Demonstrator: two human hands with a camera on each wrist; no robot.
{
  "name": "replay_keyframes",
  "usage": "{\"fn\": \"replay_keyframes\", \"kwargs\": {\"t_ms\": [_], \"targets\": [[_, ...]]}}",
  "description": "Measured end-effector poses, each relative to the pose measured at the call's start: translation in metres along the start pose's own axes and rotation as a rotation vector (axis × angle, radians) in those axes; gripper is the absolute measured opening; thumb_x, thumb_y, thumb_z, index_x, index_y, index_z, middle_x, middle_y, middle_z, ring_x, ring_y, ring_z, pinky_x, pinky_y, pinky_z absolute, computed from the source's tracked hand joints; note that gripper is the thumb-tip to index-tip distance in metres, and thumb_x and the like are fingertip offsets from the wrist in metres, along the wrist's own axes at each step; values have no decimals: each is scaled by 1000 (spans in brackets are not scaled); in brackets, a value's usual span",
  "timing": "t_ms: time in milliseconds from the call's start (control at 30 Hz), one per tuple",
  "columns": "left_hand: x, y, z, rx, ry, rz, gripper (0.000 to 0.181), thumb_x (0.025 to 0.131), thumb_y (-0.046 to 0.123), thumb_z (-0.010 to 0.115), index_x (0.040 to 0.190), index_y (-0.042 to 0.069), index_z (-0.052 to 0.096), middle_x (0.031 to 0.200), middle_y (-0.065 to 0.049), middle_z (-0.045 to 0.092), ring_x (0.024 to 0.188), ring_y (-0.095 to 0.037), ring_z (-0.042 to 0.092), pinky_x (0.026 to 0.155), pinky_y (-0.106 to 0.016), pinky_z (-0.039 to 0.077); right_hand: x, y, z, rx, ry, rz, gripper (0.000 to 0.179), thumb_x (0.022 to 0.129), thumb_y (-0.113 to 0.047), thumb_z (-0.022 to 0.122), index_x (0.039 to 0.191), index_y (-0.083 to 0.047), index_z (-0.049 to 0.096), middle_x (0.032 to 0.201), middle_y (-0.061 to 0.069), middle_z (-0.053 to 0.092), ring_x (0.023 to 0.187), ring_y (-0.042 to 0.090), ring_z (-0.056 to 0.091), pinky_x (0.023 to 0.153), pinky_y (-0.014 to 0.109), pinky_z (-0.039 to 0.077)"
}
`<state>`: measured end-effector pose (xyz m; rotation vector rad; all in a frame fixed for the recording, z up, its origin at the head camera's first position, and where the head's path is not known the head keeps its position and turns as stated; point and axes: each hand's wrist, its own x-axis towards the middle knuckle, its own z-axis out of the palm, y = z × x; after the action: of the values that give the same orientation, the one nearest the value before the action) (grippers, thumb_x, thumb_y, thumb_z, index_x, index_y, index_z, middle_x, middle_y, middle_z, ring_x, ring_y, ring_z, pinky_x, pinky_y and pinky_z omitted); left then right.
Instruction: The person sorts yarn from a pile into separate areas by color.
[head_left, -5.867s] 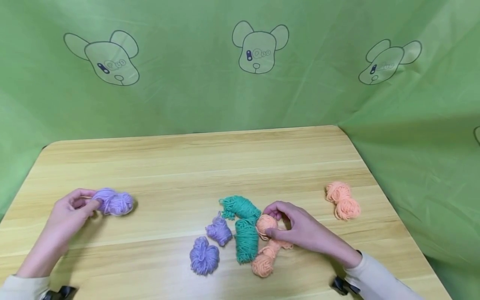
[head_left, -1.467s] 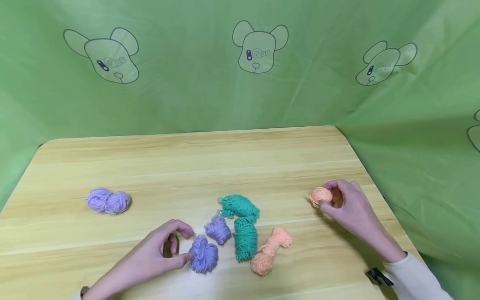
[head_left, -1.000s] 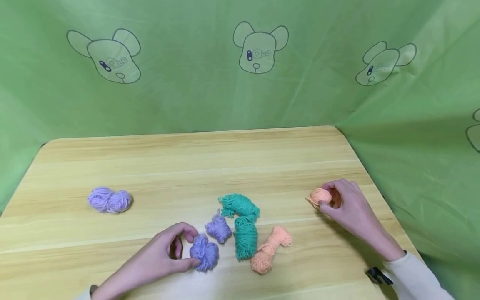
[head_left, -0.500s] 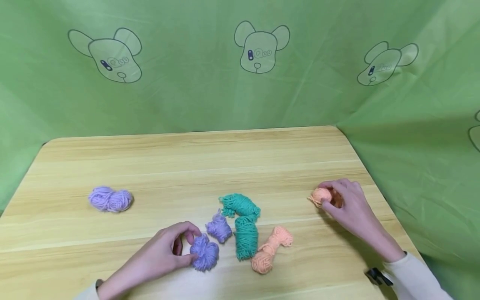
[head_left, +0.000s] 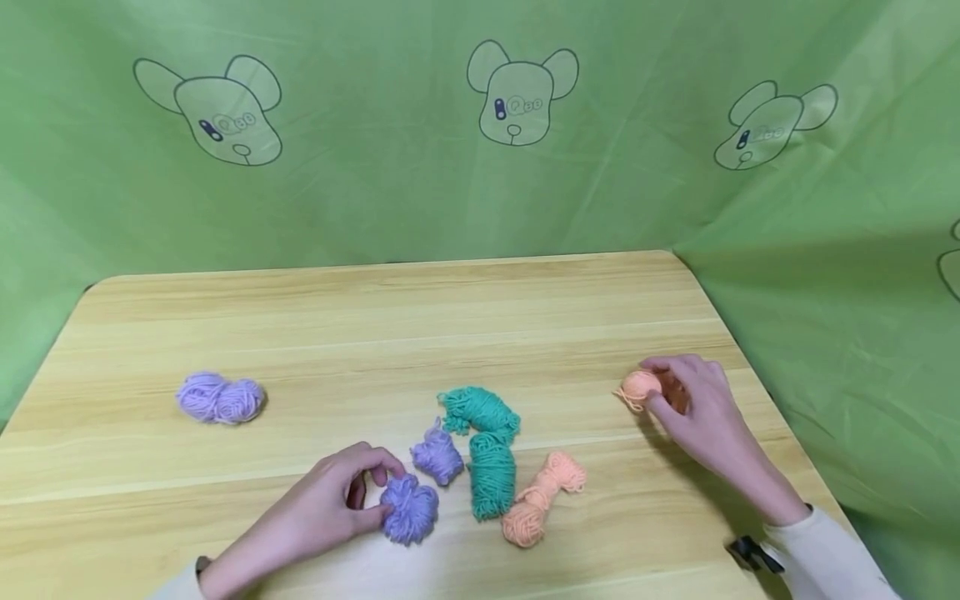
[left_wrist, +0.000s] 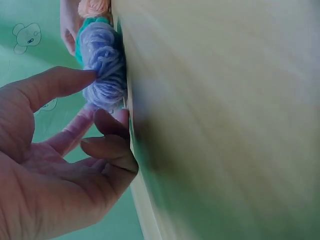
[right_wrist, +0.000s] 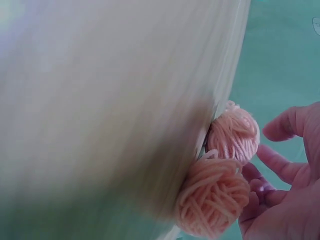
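Observation:
My left hand (head_left: pixel 337 500) pinches the near purple yarn ball (head_left: pixel 410 510) between thumb and index finger at its left side. The left wrist view shows the thumb against this purple yarn (left_wrist: pixel 102 65); the other fingers curl below. At the right, my right hand (head_left: pixel 693 408) is beside a small peach yarn ball (head_left: pixel 641 388), its thumb and fingers spread. In the right wrist view the fingertips lie close to the peach yarn (right_wrist: pixel 234 132), with the thumb just off it. A second peach ball (right_wrist: pixel 212 197) sits there, mostly hidden behind the hand in the head view.
A smaller purple bundle (head_left: pixel 437 457), two green yarn bundles (head_left: pixel 480 410) and a peach skein (head_left: pixel 542 500) lie mid-table. A purple skein (head_left: pixel 220 398) lies far left. Green printed cloth (head_left: pixel 375 192) hangs behind the wooden table (head_left: pixel 315 325).
My left hand left the purple skein at left and came to the near purple ball, closing its thumb and index on it. My right hand carried the small peach ball right and loosened from it.

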<state>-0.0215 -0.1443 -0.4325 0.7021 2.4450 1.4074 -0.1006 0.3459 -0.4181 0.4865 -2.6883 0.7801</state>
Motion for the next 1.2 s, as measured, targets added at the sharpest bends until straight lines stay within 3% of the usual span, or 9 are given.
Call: {"fn": "replay_keyframes", "kwargs": {"t_ms": [200,400,600,800,1033,1200], "targets": [[1,1,-1,-24,-27,-78,26,87,4,87,104,16,73,80,11,57,69,-4,52,60,-26,49,0,-5,-1,16,9,84,34,93,-2,76,127,0,72,104,16,66,100,33,46,80,41,31],[2,4,-1,-36,-46,-152,23,86,2,84,100,15,71,71,10,54,63,-5,50,55,-26,46,0,-8,-3,43,19,110,31,95,-1,75,126,-5,74,102,10,66,99,28,47,79,37,35],[3,6,-4,-5,22,-209,25,83,1,82,97,17,70,70,8,54,61,-7,49,54,-26,44,0,-13,0,70,25,79,30,96,1,76,125,-9,76,102,2,66,97,23,50,74,24,45],[-2,3,-10,-51,74,-212,24,84,3,83,98,16,69,72,7,55,64,-9,51,56,-26,46,0,-21,1,98,2,63,28,97,2,75,121,-13,79,101,-3,69,89,18,51,69,22,44],[-7,-2,-18,-82,143,-182,25,83,-4,80,96,14,67,73,5,55,63,-8,51,55,-24,46,2,-34,3,169,-72,83,25,101,-3,76,123,-15,78,98,-4,70,88,14,54,71,23,47],[-6,-4,-27,-112,183,-212,26,83,-6,79,97,11,66,76,2,56,66,-12,53,56,-25,47,3,-43,6,212,-106,90,26,102,-4,75,125,-15,77,102,-6,70,92,13,60,78,23,50]]}}
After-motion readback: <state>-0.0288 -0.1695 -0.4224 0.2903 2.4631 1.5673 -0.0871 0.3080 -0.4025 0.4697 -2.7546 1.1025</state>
